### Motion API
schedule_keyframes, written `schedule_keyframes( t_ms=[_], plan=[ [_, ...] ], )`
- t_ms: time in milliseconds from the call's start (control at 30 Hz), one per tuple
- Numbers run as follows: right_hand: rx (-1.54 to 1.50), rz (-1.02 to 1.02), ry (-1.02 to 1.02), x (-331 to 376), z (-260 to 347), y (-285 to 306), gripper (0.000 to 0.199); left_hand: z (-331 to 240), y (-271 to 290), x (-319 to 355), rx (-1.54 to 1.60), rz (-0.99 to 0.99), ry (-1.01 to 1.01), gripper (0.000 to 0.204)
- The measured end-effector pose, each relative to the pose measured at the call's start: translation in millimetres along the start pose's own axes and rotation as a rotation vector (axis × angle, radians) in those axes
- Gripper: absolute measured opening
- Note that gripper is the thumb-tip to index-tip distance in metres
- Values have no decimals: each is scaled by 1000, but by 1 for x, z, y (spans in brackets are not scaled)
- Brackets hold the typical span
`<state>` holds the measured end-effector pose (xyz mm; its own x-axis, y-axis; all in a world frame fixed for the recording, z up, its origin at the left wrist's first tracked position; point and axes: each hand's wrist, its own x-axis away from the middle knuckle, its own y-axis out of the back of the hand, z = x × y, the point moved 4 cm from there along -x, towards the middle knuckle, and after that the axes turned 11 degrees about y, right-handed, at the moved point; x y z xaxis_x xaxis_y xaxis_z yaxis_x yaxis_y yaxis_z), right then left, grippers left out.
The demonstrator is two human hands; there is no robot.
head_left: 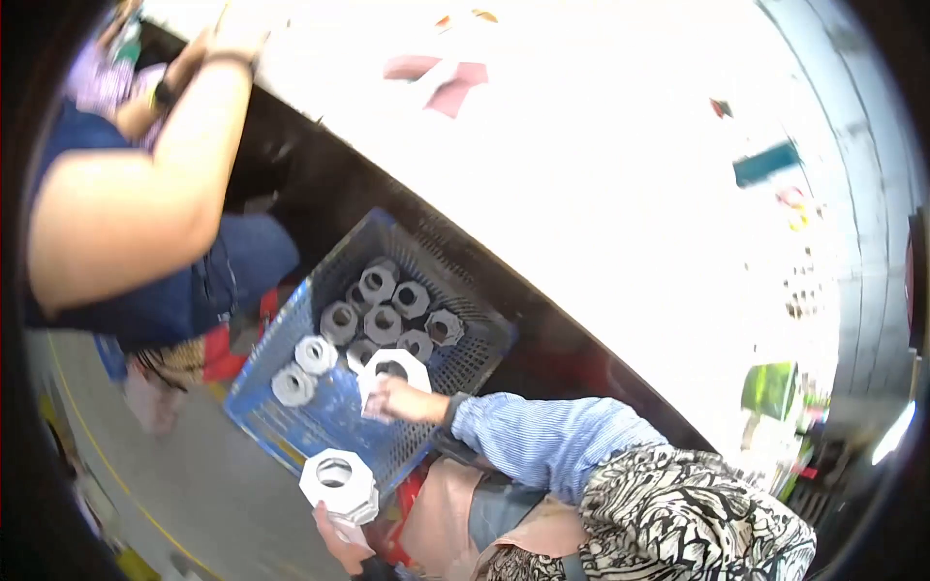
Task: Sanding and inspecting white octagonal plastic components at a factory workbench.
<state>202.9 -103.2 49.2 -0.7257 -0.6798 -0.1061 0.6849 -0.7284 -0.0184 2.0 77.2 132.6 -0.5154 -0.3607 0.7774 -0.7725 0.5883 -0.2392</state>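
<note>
Two hands are at work — the left hand (339,538) has its fingers clamped on a stack of white octagonal rings (341,497) by the near rim of the blue crate (337,405); the right hand (395,400) pinches another white ring (415,372) inside, near grey rings (385,338). Any print on the green packet (768,390) is too blurred to read.

Blue crate (334,412) opens upward, grey rings (384,340) crowding its far half.

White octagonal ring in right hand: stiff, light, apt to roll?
Probably stiff: the white octagonal ring shows no sag in the right hand. Likely light for its size, being open in the middle. Unlikely to roll, with straight sides.
</note>
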Motion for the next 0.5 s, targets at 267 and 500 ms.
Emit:
schedule_keyframes(
  t_ms=[267,500],
  plan=[
    [592,-18,193,69,373,109,17,-102,-166,111,-575,820,-616,65],
    [911,-655,-359,271,370,277,25,-7,-324,121,-650,1107,-60,64]
  ],
)
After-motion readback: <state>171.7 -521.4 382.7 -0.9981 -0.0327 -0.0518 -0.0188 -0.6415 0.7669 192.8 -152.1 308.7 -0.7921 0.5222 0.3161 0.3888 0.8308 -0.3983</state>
